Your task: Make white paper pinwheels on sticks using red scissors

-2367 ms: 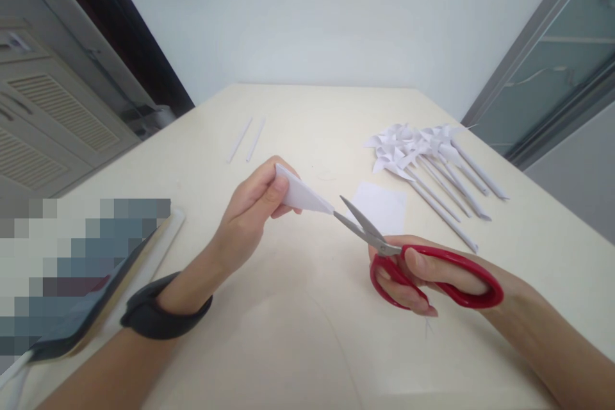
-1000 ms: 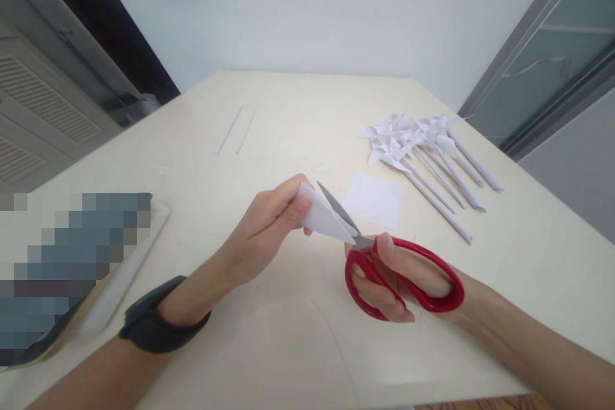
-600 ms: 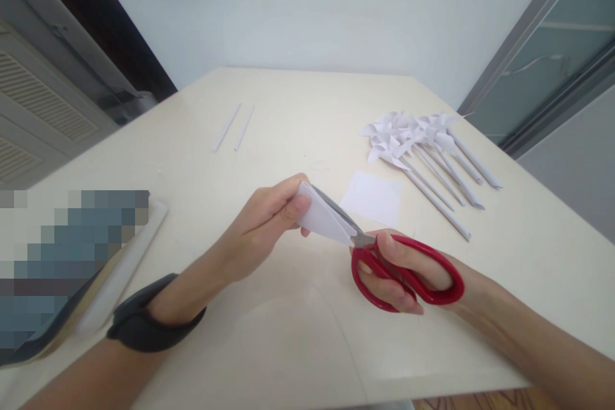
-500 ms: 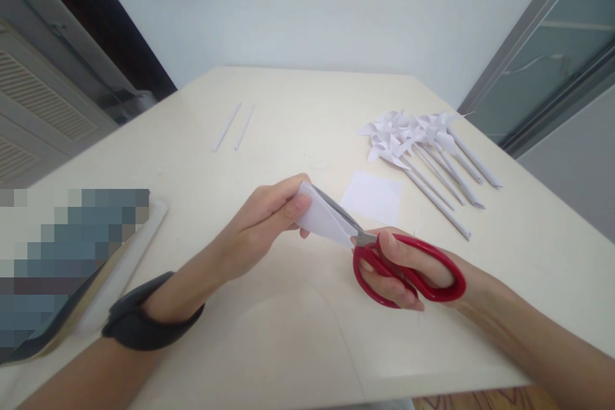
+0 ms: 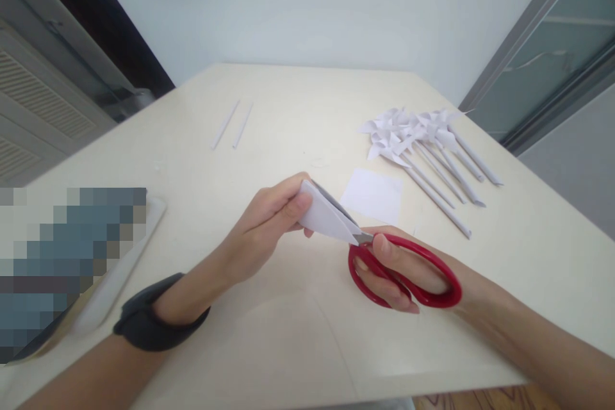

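Note:
Between the thumb and fingers of my left hand is a small folded piece of white paper, its pointed end toward the right. My right hand grips red-handled scissors, thumb through one loop and fingers through the other. The scissor blades lie along the paper, one of them showing above its upper edge; the other is mostly hidden by the paper. A flat white square of paper rests on the table just beyond the scissors.
Several white paper pinwheels on rolled paper sticks lie at the right of the cream table. Two thin white paper sticks lie at the back left. A pixelated device or pad sits at the left edge.
The scissors have shifted slightly left, so the paper reaches deeper between the blades. My left hand keeps its hold on the paper and has barely moved.

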`<action>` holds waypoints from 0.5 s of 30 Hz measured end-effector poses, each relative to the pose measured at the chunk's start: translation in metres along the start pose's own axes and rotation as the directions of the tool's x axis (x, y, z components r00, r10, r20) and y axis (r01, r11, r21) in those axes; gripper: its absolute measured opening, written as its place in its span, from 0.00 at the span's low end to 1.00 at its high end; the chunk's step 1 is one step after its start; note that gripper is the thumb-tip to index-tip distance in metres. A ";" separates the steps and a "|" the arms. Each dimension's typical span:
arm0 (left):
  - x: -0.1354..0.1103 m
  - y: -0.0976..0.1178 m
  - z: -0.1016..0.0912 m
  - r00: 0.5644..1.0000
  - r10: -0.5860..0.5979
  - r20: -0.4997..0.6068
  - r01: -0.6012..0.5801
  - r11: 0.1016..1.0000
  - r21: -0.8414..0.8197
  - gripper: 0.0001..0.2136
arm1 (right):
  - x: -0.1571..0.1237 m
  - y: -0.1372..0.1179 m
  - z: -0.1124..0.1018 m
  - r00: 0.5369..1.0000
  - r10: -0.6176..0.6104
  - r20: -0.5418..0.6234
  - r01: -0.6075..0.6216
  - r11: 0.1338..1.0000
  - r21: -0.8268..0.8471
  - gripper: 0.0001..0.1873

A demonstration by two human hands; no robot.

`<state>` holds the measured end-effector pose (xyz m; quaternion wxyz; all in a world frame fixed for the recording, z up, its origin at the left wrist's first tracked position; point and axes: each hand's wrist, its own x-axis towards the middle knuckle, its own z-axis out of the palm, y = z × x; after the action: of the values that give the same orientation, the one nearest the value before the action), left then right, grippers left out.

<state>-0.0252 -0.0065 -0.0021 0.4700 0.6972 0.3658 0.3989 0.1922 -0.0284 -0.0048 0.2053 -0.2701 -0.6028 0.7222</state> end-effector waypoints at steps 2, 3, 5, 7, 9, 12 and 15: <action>0.000 0.000 0.002 0.999 -0.027 -0.019 0.025 0.998 -0.064 0.10 | 0.000 -0.003 0.000 1.000 0.009 -0.002 -0.009 1.000 -0.014 0.28; -0.001 0.000 0.003 0.999 -0.038 -0.027 0.035 0.995 -0.089 0.10 | -0.001 -0.003 0.000 1.000 0.026 -0.002 -0.026 0.999 -0.019 0.28; -0.001 0.000 0.005 0.997 -0.060 -0.040 0.055 0.992 -0.109 0.10 | -0.001 -0.004 0.001 0.998 0.057 -0.004 -0.057 0.998 -0.034 0.28; -0.001 0.001 0.006 0.996 -0.078 -0.047 0.073 0.992 -0.101 0.11 | -0.001 -0.003 0.002 0.998 0.062 -0.025 -0.063 0.996 -0.057 0.28; -0.001 0.002 0.006 0.994 -0.097 -0.053 0.091 0.991 -0.097 0.11 | -0.002 -0.001 0.002 0.997 0.058 -0.056 -0.063 0.994 -0.087 0.28; -0.001 0.001 0.005 0.992 -0.116 -0.058 0.110 0.989 -0.095 0.11 | -0.001 0.004 0.002 0.995 0.063 -0.077 -0.073 0.990 -0.124 0.28; 0.000 -0.002 0.002 0.990 -0.095 -0.102 0.084 0.991 -0.108 0.11 | -0.001 0.006 -0.001 0.997 0.069 -0.038 -0.074 0.985 -0.158 0.29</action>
<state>-0.0240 -0.0063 -0.0045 0.5027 0.6325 0.4003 0.4324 0.1939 -0.0299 -0.0107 0.1669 -0.3188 -0.6449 0.6742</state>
